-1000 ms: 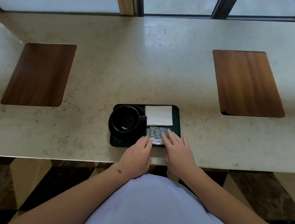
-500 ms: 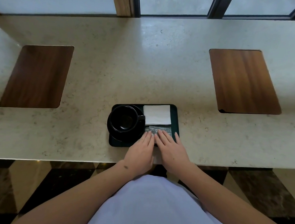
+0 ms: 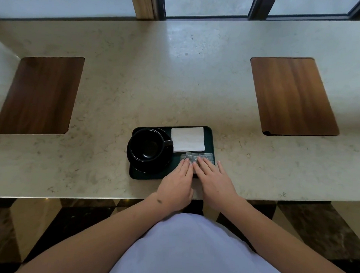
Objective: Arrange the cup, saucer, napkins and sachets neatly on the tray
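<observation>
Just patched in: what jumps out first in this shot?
A dark tray at the counter's near edge, holding a black cup on its saucer at left and a white napkin at far right. Both hands lie flat, fingertips on the sachets below the napkin.

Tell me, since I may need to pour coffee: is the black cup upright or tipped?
Upright. The cup sits on its saucer with its round mouth facing up, its dark inside visible.

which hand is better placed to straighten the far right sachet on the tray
Right, probably. The right hand lies on the right side of the sachets, fingers spread beside the tray edge. The left hand rests at their left end, near the saucer, and would have to cross over.
</observation>
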